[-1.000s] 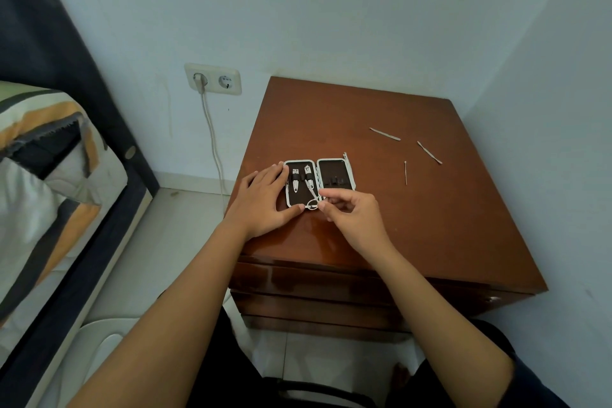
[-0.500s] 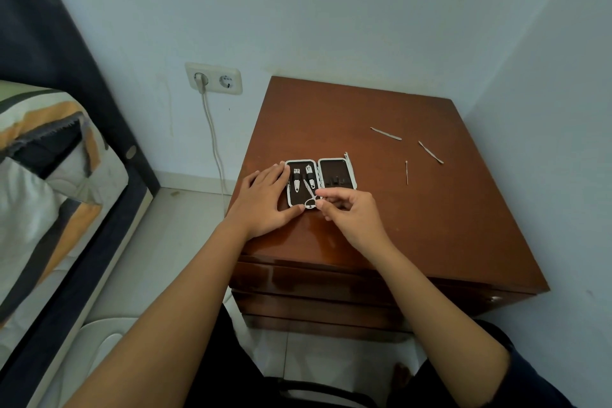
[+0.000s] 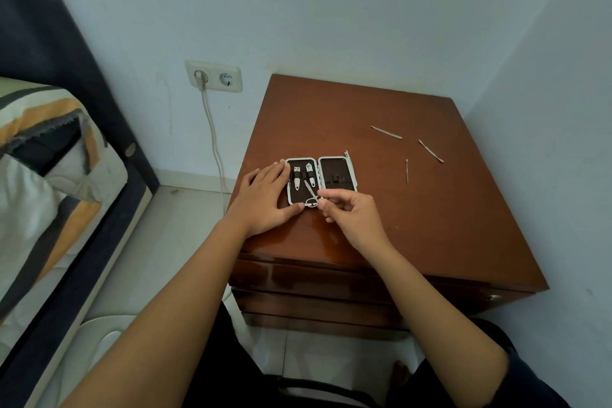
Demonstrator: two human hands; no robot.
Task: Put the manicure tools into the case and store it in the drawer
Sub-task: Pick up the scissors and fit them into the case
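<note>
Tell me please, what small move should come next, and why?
Probably the right hand should push the small scissors fully under their strap: they lie slanted in the open case, handles over its near edge, while the left hand steadies it.

nightstand (image 3: 430, 225) | open case (image 3: 337, 165) near front-left | three loose tools (image 3: 386, 132) back-right

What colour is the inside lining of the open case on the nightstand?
Dark brown, with a white rim around the case. The head view shows it best.

No readable text – no labels, no numbers
</note>
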